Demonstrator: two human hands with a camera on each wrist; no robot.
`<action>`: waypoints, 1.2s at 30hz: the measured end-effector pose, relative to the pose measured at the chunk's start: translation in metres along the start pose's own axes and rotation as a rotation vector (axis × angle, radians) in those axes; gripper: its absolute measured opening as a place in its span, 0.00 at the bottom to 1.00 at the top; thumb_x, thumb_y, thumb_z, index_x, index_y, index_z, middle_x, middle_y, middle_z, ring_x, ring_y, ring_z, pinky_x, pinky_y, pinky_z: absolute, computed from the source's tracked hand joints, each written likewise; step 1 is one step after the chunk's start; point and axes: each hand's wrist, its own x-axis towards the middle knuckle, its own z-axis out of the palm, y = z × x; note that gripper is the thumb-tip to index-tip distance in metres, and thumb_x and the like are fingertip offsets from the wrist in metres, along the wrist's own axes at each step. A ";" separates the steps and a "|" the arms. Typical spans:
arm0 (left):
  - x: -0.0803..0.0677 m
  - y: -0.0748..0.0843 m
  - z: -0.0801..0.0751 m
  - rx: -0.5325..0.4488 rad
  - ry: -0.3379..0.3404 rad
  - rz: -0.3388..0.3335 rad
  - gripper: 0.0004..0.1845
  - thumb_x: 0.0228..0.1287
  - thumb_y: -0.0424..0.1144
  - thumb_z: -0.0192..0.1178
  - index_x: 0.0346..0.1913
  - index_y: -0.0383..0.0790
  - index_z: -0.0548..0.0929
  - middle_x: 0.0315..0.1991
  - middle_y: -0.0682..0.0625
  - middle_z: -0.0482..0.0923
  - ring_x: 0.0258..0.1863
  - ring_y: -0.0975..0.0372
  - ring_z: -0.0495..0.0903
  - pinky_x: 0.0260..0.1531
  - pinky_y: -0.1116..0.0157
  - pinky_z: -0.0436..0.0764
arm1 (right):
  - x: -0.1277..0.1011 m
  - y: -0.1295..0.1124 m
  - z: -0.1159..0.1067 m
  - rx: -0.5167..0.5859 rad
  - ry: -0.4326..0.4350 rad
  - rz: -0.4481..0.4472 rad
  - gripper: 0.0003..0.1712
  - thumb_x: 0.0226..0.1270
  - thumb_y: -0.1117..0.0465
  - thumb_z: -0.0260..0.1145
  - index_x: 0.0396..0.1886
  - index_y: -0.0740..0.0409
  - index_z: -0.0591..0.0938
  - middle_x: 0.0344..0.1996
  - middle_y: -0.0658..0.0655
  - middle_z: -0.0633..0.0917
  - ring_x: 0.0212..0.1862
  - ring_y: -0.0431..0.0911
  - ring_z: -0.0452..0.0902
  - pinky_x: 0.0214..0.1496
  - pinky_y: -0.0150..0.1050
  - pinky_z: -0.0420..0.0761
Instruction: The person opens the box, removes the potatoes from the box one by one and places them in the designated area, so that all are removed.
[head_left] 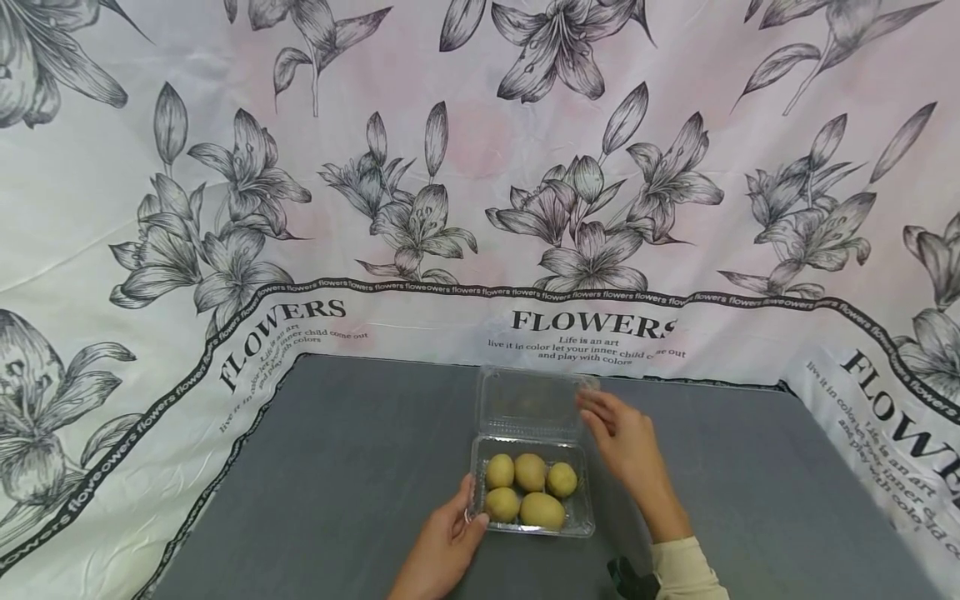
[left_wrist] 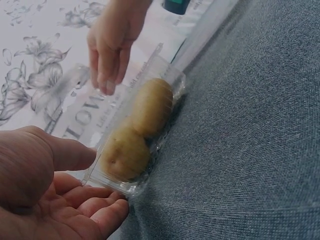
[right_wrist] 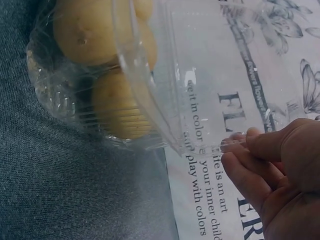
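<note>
A clear plastic clamshell container [head_left: 588, 518] sits on the grey surface with its lid [head_left: 525, 404] raised at the back. Several yellow-brown potatoes [head_left: 543, 511] lie inside the base in two rows. My left hand [head_left: 446, 537] grips the base at its left side, thumb at the rim and fingers lower down, as the left wrist view shows beside two potatoes [left_wrist: 152, 107]. With thumb and fingers my right hand [head_left: 626, 437] pinches the lid's right edge, near its far corner. The right wrist view shows this pinch on the see-through lid [right_wrist: 200, 60] close up.
Grey cloth [head_left: 360, 467] covers the table around the container. Behind it and at both sides hangs a white and pink curtain [head_left: 480, 208] printed with lilies and lettering. A dark device [head_left: 630, 579] is by the right wrist, near a cream sleeve [head_left: 686, 571].
</note>
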 end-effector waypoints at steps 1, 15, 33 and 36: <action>0.000 0.000 0.000 0.001 -0.002 0.004 0.37 0.82 0.35 0.57 0.76 0.12 0.52 0.78 0.21 0.50 0.77 0.36 0.56 0.73 0.54 0.67 | 0.001 0.001 0.001 -0.003 -0.005 0.002 0.20 0.79 0.68 0.66 0.66 0.65 0.82 0.56 0.62 0.89 0.55 0.57 0.89 0.55 0.48 0.90; -0.002 0.000 0.001 -0.010 -0.001 -0.011 0.37 0.81 0.34 0.57 0.76 0.11 0.52 0.79 0.21 0.48 0.78 0.37 0.53 0.75 0.53 0.64 | 0.001 0.019 0.013 -0.012 -0.090 0.050 0.21 0.78 0.68 0.67 0.67 0.66 0.82 0.54 0.62 0.90 0.51 0.56 0.91 0.50 0.48 0.92; -0.001 0.003 0.002 -0.033 0.004 -0.026 0.37 0.81 0.33 0.57 0.76 0.13 0.52 0.79 0.21 0.47 0.78 0.36 0.54 0.74 0.53 0.66 | 0.002 0.027 0.018 -0.031 -0.171 0.133 0.28 0.80 0.64 0.65 0.72 0.73 0.74 0.58 0.63 0.88 0.56 0.57 0.88 0.53 0.51 0.90; 0.000 0.003 0.002 -0.038 0.004 -0.032 0.37 0.81 0.34 0.57 0.77 0.13 0.52 0.79 0.21 0.46 0.78 0.36 0.53 0.74 0.53 0.65 | 0.002 0.027 0.018 -0.035 -0.181 0.140 0.28 0.80 0.64 0.65 0.73 0.73 0.74 0.58 0.63 0.88 0.57 0.57 0.87 0.54 0.52 0.90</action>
